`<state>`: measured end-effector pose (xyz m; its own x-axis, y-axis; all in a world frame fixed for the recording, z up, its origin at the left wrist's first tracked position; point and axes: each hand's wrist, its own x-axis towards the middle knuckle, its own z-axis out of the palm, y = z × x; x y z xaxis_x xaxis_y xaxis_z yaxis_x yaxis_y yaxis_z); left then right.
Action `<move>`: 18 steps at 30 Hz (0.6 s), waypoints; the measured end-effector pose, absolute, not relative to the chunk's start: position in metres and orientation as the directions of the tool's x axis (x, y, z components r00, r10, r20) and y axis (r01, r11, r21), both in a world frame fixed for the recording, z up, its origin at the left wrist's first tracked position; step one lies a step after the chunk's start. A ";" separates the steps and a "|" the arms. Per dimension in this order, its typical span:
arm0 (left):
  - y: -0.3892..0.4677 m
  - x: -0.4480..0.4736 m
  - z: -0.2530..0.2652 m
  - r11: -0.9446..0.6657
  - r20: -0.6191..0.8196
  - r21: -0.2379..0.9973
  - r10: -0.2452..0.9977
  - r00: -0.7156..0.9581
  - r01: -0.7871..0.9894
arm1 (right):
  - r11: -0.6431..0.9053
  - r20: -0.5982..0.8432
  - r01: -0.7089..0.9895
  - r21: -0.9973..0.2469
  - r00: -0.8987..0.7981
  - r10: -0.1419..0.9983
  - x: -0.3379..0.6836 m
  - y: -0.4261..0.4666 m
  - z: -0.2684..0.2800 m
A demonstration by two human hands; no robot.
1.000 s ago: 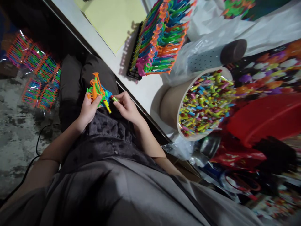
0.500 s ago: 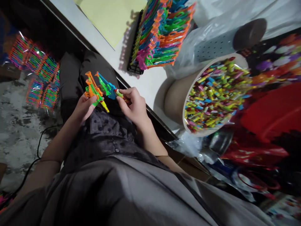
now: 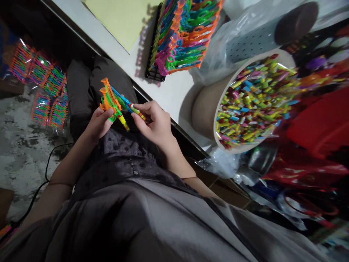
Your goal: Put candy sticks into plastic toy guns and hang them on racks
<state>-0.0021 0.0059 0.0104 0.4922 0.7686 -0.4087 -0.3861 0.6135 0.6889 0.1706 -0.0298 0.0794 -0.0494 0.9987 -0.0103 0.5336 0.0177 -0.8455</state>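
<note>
Over my lap, my left hand [image 3: 101, 123] is closed around small orange and green plastic toy guns [image 3: 110, 100]. Orange suction-cup tips stick up from them, and a yellow piece [image 3: 124, 123] points down toward me. My right hand [image 3: 156, 122] pinches the near end of a blue toy gun [image 3: 125, 103], where a small yellow, red and white piece [image 3: 137, 111] shows between thumb and fingers. The blue toy lies right alongside the orange and green ones. Whether they touch, I cannot tell; part of it is hidden behind them.
On the white table [image 3: 174, 94], a black wire rack [image 3: 154, 74] holds many colourful toy guns [image 3: 188, 40]. A beige tub [image 3: 204, 112] of small colourful pieces [image 3: 253, 102] stands at right. Bagged toys [image 3: 40, 72] lie at left, near a black cable [image 3: 47, 160].
My right hand has brought the blue toy gun leftward against or beside the bunch in my left hand. The table things shift slightly in view as my head turns.
</note>
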 end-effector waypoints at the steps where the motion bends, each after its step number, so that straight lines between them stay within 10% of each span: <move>1: 0.006 -0.002 0.011 0.610 -0.406 0.692 0.772 0.490 -0.386 | 0.015 -0.014 0.529 -0.848 -0.052 0.999 0.171 -0.030 0.080; 18: 0.002 -0.003 -0.002 0.552 -0.401 0.753 0.816 0.416 -0.358 | -0.033 -0.069 0.502 -0.864 -0.052 0.996 0.172 -0.030 0.082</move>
